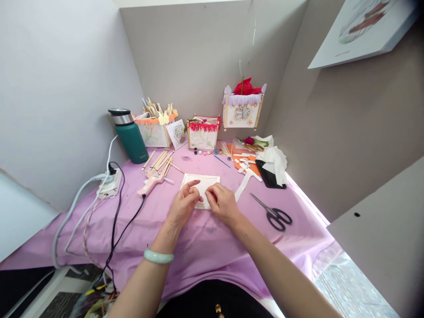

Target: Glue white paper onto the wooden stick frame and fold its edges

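A white rectangular panel with a raised rim (pixel 205 180) lies on the purple cloth in front of me. My left hand (pixel 187 198) is over its left side, index finger stretched out and the other fingers loosely curled, with nothing visible in it. Over the right side is my right hand (pixel 222 201), its thumb and fingertips pressed together; anything between them is too small to make out. The two hands are apart. A pink glue gun (pixel 150 183) rests to the left, and black-handled scissors (pixel 273 214) lie to the right.
Wooden sticks (pixel 160 161), a teal bottle (pixel 131 142) and a power strip (pixel 111 182) with cables are on the left. Decorated boxes (pixel 202 136) stand at the back. White paper scraps (pixel 273 161) lie over a black object (pixel 268 176) at the right.
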Demonstrator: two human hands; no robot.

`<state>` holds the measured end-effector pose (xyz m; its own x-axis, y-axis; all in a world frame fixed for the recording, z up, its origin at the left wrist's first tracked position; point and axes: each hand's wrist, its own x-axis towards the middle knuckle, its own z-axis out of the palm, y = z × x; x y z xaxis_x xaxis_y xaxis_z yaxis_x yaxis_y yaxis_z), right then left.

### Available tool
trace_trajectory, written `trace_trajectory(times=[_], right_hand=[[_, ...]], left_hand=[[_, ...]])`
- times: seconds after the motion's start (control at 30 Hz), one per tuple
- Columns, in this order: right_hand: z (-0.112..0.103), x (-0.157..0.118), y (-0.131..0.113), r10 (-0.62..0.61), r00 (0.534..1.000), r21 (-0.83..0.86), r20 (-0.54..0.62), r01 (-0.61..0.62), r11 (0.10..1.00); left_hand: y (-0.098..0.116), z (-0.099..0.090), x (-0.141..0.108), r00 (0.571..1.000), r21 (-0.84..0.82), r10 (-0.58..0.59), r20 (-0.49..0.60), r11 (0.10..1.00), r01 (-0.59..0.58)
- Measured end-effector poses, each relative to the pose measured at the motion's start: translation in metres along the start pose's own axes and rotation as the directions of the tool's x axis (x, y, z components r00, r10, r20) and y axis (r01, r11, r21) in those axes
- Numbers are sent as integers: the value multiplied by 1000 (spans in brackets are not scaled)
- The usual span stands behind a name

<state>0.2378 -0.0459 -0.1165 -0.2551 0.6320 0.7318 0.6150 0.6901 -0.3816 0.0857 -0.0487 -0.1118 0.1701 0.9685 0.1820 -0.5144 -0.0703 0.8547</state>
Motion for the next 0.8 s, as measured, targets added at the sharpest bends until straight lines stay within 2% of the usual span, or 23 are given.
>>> trace_trajectory(times=[0.13,0.4,0.53,0.6,0.7,0.8], right_hand=[[2,0,2,-30,999,-64,44,33,997],[5,-2,2,55,993,-136,102,-40,990],[-12,-1,5,167,982,-365,84,-126,923],[-28,0,12,299,951,-533,83,-211,819],[-51,0,29,529,842,-706,106,-310,636],[-66,2,47,599,785,-735,157,-312,602]], left_hand=[[0,-1,0,999,36,-18,-35,999,19],[0,2,0,999,78,-35,-25,996,37],[0,2,-1,999,113,-34,-33,993,37],[0,1,-2,999,137,-30,-33,990,35],[0,1,-2,999,179,-25,-30,983,31],[-1,1,-3,999,196,-23,-36,980,29]])
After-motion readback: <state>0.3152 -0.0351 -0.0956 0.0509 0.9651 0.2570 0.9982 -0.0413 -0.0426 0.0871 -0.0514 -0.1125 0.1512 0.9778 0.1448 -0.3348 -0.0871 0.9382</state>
